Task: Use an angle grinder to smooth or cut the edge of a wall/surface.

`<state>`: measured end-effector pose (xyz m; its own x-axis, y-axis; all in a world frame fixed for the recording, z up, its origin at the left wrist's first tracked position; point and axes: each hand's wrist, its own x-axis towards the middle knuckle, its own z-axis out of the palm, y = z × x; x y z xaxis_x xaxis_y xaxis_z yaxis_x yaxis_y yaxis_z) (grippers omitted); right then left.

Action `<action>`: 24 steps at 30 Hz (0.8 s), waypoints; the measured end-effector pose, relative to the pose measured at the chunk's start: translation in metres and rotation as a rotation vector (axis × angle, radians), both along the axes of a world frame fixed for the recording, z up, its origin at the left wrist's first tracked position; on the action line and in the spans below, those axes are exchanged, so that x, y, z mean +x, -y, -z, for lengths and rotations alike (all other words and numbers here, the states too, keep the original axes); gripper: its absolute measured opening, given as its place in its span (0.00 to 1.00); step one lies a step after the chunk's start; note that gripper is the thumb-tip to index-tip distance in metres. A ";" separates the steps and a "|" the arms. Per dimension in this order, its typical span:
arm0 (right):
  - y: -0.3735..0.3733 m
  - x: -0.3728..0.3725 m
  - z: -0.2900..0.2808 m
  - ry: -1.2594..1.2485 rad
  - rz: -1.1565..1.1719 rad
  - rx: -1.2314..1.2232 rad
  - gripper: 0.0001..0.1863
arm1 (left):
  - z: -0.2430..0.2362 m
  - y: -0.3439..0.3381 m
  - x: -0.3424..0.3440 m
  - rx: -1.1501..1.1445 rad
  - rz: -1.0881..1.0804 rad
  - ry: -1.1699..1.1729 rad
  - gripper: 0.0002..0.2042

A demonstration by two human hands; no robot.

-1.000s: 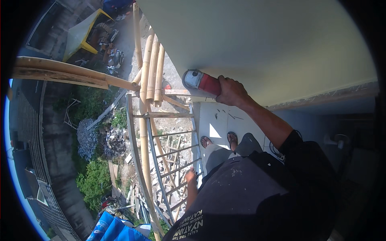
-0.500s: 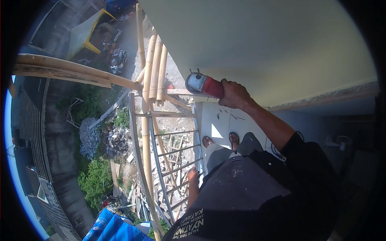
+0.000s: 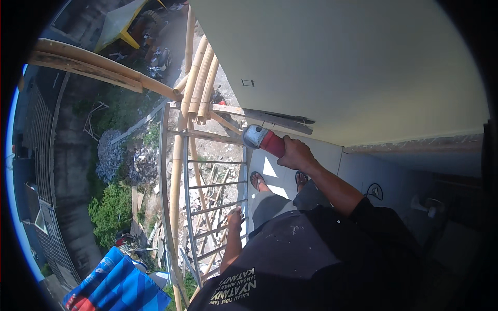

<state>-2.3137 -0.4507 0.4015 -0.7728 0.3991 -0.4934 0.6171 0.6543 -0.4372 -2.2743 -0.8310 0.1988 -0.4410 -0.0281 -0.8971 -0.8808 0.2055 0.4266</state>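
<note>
outdoors, on the left, we note a grey rubble heap and, nearer, a blue sheet. right of these stands a metal ladder-like frame. our left hand is beside its right rail, fingers apparently part-curled; we cannot tell whether it grips or touches anything. farther and to the right, the red-and-silver angle grinder is held in our right hand, wrapped around the red body. from that hand, the nearer of the two, the tool points far and left, its long axis slanting from near right to far left, head toward the frame. pale wall rises beyond, on the right. we cannot see the right fingers' underside or confirm disc contact; the shaded corner at far right is hard to make out.
</note>
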 end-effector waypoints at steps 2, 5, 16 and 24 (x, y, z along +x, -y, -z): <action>0.000 0.003 0.014 0.007 -0.049 -0.027 0.33 | -0.006 -0.009 0.016 -0.090 -0.008 0.017 0.19; -0.003 0.011 0.032 0.007 -0.129 -0.079 0.34 | -0.003 -0.005 0.059 -0.151 -0.030 -0.027 0.22; -0.018 0.052 0.135 0.068 -0.234 -0.130 0.33 | -0.056 -0.131 0.120 -0.226 0.334 -0.301 0.24; -0.029 0.029 0.291 0.087 -0.243 -0.083 0.32 | 0.111 -0.204 0.067 0.117 0.958 -0.406 0.27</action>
